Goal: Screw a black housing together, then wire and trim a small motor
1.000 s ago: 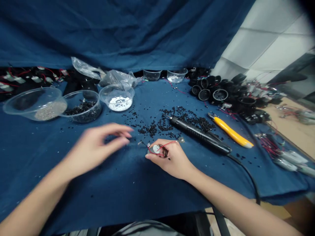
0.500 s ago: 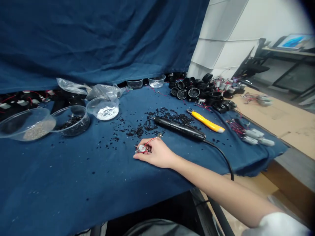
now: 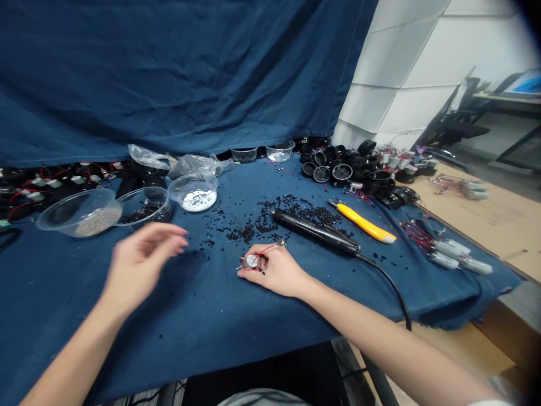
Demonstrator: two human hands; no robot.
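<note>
Pinching a small grey cylindrical part [image 3: 252,261] with a round white top and thin red wires between thumb and fingers of the right grip [image 3: 276,272], near the middle of the blue cloth-covered tabletop [image 3: 190,321]. Trailing one red wire across the back of the right grip toward a small metal end [image 3: 281,242]. Hovering to the left, well apart from the part, with the left grip [image 3: 137,262], nearest the clear round plastic tub of black bits [image 3: 168,204]. Not being able to tell, through the blur, spread fingertips from pressed-together ones there.

Facing tiny black pieces [image 3: 247,232] scattered just beyond the right grip, with a black cylindrical corded tool [image 3: 316,231] lying beside them, thin tip pointing leftward. Seeing farther right a slim yellow-handled tool [image 3: 366,223], grey cylinders with red wires [image 3: 444,259], and behind these a heap of round black hollow housings [image 3: 341,172]. Seeing on the left, flanking the tub of black bits, a clear plastic tub of beige grains [image 3: 53,217] and a clear plastic tub of white pieces [image 3: 180,194].
</note>
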